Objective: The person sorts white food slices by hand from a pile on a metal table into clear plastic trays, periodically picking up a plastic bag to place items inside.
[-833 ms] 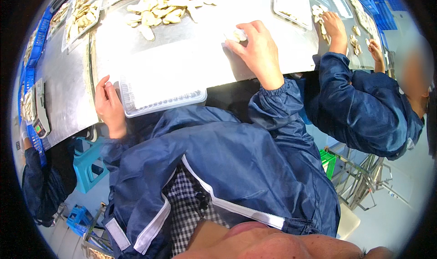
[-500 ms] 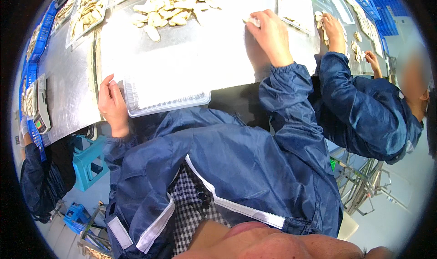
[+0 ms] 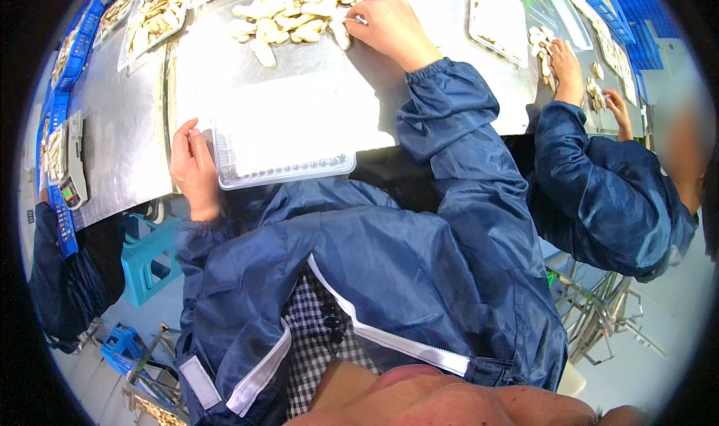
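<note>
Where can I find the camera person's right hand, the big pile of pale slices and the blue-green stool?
Right hand (image 3: 393, 27): head view, back of the hand.
Pile of pale slices (image 3: 301, 11): head view, middle of the heap.
Blue-green stool (image 3: 136, 263): head view, its side.

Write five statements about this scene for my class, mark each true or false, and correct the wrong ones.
1. The person's right hand is at the right edge of the pile of pale slices. True.
2. The person's left hand is in that pile. False: it is beside the clear tray.
3. The scale is farther left than the clear tray. True.
4. The person's sleeves are bright yellow. False: they are dark blue.
5. A turquoise stool shows at the lower left. True.
</note>
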Action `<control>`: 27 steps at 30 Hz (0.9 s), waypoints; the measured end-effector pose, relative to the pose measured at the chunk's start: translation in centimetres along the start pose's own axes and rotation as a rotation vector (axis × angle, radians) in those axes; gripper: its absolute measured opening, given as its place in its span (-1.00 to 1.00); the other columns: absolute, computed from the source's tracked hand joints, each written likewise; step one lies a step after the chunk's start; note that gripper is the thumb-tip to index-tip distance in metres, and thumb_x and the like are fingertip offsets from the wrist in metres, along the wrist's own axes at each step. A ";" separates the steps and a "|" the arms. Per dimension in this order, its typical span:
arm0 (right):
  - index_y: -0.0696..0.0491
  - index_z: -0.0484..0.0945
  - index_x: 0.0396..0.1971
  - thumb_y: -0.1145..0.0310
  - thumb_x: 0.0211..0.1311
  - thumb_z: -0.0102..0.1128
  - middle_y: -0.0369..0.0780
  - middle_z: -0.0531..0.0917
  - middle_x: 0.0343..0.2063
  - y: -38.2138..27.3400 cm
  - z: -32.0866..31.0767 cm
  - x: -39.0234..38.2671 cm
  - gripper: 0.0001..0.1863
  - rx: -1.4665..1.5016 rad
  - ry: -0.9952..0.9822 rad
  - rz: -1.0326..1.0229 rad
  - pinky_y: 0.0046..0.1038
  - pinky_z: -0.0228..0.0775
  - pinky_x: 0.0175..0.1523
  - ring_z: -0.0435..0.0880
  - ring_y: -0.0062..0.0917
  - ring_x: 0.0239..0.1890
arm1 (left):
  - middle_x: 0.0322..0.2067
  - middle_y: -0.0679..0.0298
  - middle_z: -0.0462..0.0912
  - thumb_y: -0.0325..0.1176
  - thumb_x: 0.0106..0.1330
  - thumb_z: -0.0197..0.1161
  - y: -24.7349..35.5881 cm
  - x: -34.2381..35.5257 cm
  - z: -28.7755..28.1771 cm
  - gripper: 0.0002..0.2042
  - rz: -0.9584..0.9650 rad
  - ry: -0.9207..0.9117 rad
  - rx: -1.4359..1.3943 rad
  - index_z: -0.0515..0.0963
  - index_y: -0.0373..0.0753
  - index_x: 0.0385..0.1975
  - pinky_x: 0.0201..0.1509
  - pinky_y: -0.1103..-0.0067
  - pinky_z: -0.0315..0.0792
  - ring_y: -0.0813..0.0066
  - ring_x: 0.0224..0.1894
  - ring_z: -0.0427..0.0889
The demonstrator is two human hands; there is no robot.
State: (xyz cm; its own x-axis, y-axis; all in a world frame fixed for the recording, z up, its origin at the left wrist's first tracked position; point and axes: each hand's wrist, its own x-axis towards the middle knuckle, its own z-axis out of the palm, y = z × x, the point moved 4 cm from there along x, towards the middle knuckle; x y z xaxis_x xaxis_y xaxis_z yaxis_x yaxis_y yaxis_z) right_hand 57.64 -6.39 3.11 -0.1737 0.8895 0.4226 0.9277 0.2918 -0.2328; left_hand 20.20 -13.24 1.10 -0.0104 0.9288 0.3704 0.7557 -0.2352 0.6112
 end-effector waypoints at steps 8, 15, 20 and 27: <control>0.15 0.72 -0.13 0.24 0.32 0.24 -0.21 0.75 -0.44 1.5 -1.8 -4.9 -0.69 0.588 -0.145 0.505 -0.54 0.50 -0.21 0.70 -0.58 -0.37 | -0.22 0.04 0.69 -0.42 0.45 0.08 0.0 -0.1 0.0 -0.79 -0.004 -0.003 0.036 0.61 -0.31 -0.06 -0.13 0.42 0.51 0.16 -0.24 0.67; 0.15 0.66 0.00 0.27 0.31 0.23 -0.28 0.73 -0.41 1.6 -2.4 -5.9 -0.65 0.683 -0.197 0.485 -0.58 0.50 -0.20 0.67 -0.64 -0.36 | -0.23 0.05 0.69 -0.43 0.46 0.08 0.3 0.1 0.0 -0.79 0.021 -0.001 0.033 0.61 -0.31 -0.07 -0.14 0.44 0.51 0.19 -0.25 0.67; 0.13 0.69 -0.09 0.31 0.22 0.18 -0.07 0.76 -0.35 2.7 -5.5 -7.1 -0.68 0.349 -0.047 0.484 -0.39 0.57 -0.19 0.77 -0.26 -0.32 | -0.26 0.05 0.69 -0.42 0.47 0.08 0.4 0.1 -0.2 -0.79 0.030 0.006 0.033 0.62 -0.31 -0.06 -0.15 0.46 0.51 0.22 -0.28 0.66; 0.06 0.70 -0.16 0.14 0.24 0.28 -0.17 0.70 -0.46 2.4 -5.5 -5.1 -0.67 -0.080 0.133 0.376 -0.28 0.52 -0.23 0.70 -0.24 -0.37 | -0.29 0.05 0.68 -0.42 0.46 0.09 0.5 0.0 -0.4 -0.79 0.022 0.015 0.032 0.62 -0.31 -0.07 -0.16 0.45 0.50 0.23 -0.30 0.65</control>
State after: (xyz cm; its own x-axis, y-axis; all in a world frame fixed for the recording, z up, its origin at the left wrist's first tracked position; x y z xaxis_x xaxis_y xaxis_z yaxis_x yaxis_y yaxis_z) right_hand 62.55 -12.14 5.24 0.2221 0.8740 0.4322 0.9422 -0.0783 -0.3258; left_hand 20.27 -13.46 1.69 -0.0029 0.9192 0.3939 0.7767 -0.2460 0.5799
